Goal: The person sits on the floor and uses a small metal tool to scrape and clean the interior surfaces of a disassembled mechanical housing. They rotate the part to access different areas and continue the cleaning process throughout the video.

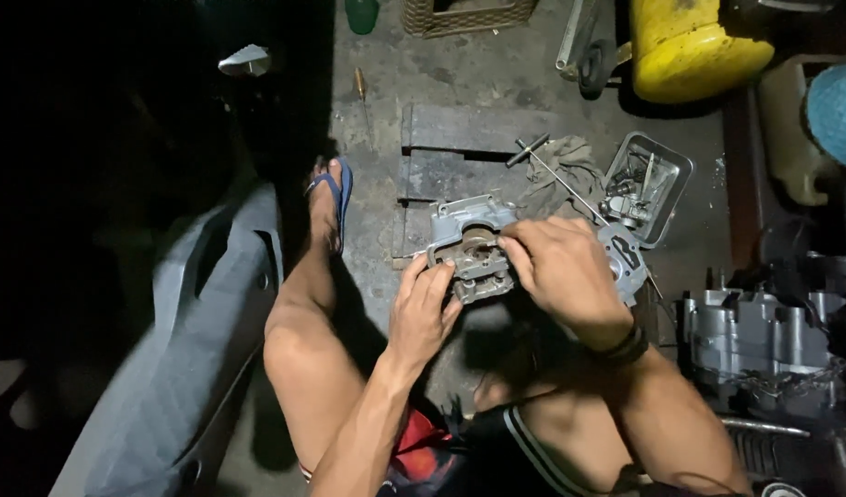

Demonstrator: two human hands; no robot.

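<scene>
Engine casting [467, 241] tilted, in both hands

The engine casting [469, 241] was dull silver-grey with a rusty brown centre. The flip-flop [338, 198] was blue. The tank [690, 41] was bright yellow, and the round thing [839, 101] beside it pale teal. The rag [561, 175] was grey-green, the metal tray [667, 161] silver. The shorts [524, 451] were black with white stripes beside a red patch. The floor [497, 74] was mottled grey concrete.
</scene>
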